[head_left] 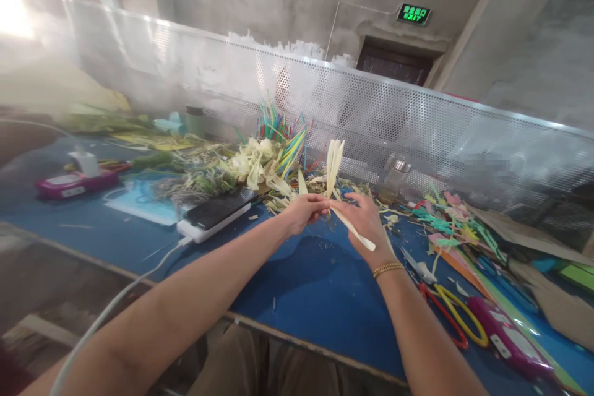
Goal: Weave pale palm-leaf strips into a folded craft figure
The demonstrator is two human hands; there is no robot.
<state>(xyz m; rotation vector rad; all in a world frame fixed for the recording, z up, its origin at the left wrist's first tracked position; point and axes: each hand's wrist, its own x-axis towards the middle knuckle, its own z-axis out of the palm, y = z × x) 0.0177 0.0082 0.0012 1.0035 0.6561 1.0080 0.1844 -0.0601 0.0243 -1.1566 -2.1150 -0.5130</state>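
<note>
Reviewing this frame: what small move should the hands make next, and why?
Perhaps bring the loose pale strip up against the upright pale strips: the left hand pinches near their base, while that loose strip slants down across the right hand.

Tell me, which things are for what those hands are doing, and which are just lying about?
Seem to belong:
Pale strips, at the fingers of left hand and right hand
Pale leaves, probably spare material
Scissors, perhaps for cutting

Just lying about, it seems:
Flat black device
Clear bottle
Purple power strip on the left
</note>
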